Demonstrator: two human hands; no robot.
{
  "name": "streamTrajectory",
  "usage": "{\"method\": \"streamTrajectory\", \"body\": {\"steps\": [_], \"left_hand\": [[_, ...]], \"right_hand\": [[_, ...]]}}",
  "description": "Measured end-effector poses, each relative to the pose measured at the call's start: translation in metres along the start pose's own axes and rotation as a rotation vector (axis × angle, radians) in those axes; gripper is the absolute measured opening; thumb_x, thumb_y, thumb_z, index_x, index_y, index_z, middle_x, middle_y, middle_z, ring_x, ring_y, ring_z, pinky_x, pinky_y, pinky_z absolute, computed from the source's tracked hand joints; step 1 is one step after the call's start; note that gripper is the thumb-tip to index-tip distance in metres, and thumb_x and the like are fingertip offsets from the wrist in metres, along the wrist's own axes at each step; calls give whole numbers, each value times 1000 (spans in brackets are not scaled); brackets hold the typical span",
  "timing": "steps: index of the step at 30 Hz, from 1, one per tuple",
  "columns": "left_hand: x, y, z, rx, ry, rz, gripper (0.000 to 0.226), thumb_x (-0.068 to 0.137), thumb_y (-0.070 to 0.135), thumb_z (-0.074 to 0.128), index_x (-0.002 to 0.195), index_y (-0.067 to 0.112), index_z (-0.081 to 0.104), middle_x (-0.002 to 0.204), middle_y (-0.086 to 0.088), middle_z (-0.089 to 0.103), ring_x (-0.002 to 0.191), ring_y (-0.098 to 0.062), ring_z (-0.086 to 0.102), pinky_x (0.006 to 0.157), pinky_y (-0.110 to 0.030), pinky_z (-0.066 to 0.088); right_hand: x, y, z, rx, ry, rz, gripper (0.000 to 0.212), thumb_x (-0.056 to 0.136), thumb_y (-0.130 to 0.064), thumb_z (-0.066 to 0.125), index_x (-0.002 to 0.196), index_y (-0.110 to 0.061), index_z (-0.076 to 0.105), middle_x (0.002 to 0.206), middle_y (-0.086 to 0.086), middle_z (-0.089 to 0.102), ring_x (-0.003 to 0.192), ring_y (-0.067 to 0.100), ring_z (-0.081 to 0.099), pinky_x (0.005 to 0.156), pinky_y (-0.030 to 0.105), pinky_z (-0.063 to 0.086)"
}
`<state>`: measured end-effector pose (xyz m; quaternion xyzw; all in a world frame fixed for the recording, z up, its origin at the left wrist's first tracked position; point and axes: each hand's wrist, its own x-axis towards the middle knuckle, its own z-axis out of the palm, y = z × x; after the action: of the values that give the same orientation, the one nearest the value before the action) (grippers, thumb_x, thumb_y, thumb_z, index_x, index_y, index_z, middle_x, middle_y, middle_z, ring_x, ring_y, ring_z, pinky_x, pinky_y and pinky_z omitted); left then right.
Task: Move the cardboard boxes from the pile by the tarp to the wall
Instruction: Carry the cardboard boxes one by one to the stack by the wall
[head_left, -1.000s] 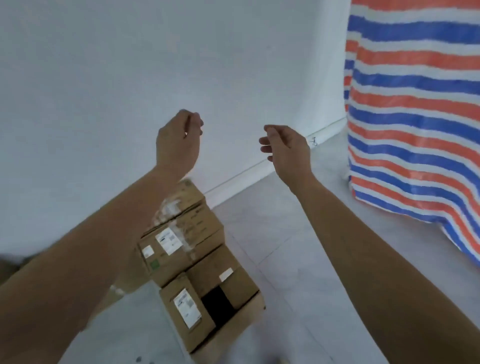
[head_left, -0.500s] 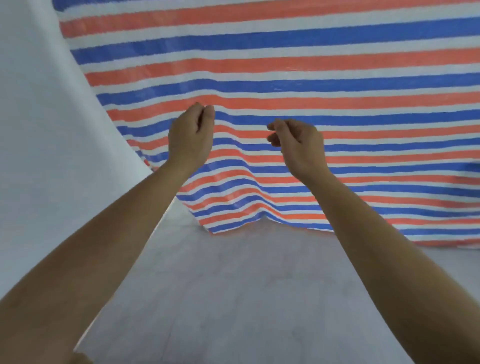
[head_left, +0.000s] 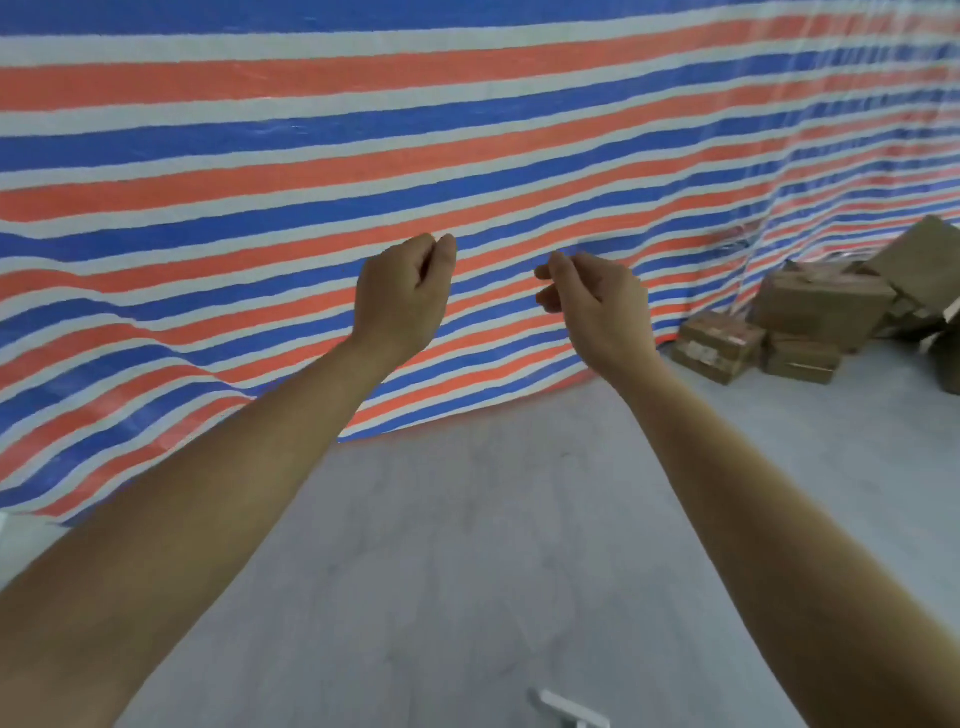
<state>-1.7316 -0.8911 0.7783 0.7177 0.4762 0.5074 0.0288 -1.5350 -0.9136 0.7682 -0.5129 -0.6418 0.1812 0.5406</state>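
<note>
A pile of brown cardboard boxes lies on the floor at the far right, against the foot of the striped tarp. My left hand and my right hand are raised in front of me at mid-frame, both with loosely curled fingers and holding nothing. Both hands are well to the left of the pile and far from it. The wall and the boxes beside it are out of view.
The red, blue and white tarp hangs across the whole back and sags onto the pale grey floor. A small white object lies on the floor at the bottom edge.
The view has swung to the right, from the white wall and the boxes stacked by it, across the tarp, until the pile at the right came into sight. Both hands stay raised and hold nothing.
</note>
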Motion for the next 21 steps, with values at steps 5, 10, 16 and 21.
{"method": "streamTrajectory", "body": {"steps": [5,10,16,21], "left_hand": [[51,-11,109,-74,-91,53,47,106,31,44,62,13,46,49,4,39,48,-11,37,49,-27,29],[119,-42,231,-171,-186,108,46,105,33,45,60,21,45,49,4,42,47,-9,41,47,-23,31],[232,-85,377,-282,-276,180,44,104,28,49,61,30,42,51,15,41,50,-2,49,46,-7,32],[339,-88,491,-312,-312,210,43,105,33,47,71,8,59,63,-9,61,56,-18,59,59,-40,57]], "right_hand": [[46,83,-35,16,65,143,28,106,-37,45,100,-20,67,87,-7,71,84,11,71,84,29,58],[119,177,-53,-24,142,229,23,104,-39,49,96,-26,66,89,-11,71,85,11,72,86,34,59],[252,289,-69,-131,258,320,32,103,-39,51,101,-15,72,89,-7,73,72,-3,68,64,15,54],[345,340,-107,-252,372,351,30,104,-32,50,92,-15,73,75,-11,69,59,-7,62,51,6,41]]}}
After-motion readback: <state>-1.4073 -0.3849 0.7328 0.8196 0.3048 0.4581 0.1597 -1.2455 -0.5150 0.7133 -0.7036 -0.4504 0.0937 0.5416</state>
